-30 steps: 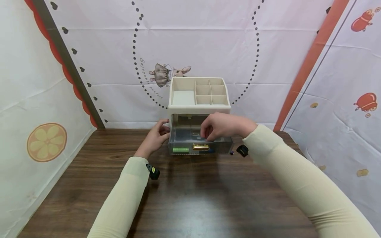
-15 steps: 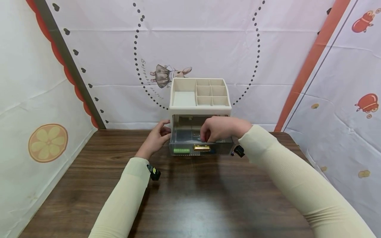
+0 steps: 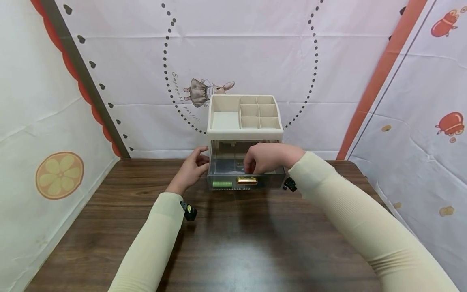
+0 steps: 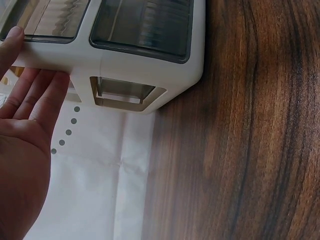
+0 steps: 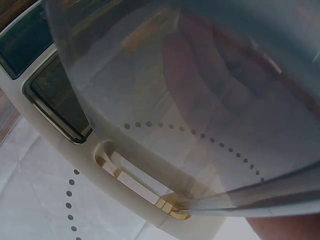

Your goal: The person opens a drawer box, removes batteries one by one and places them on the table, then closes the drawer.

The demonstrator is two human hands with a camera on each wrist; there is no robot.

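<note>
Organizer (image 3: pixel 245 133), a cream body with a divided tray on top, stands upright on the wooden surface (image 3: pixel 233 243), with a patterned cloth (image 3: pixel 240 52) behind it. Its tinted, see-through drawer (image 3: pixel 271 181) juts toward the person. A gold handle (image 3: pixel 247 181) crosses the drawer's front, and a green roll-like item (image 3: pixel 222 184) shows through the panel, left of that handle.

On the left side of the body, the left hand (image 3: pixel 188 168) grips the rear edge, thumb on the side and fingers round toward the back. The right hand (image 3: pixel 269 156) reaches down into the drawer from the right, fingers bent and dipping behind the front panel. The hand itself hides its fingertips from the head camera, and the tinted plastic blurs them in the right wrist view, so I cannot tell whether they pinch something or are merely pressed together.

Handling small contents inside the drawer seems to be the step in hand. To do it well, the left hand should brace without pulling, since a drawer standing this far out could tilt or drag the body if leaned on. The right wrist would do best carried above the rim rather than resting on it. Fingers should work lightly and straight up and down, avoiding the green item and the front edge.
</note>
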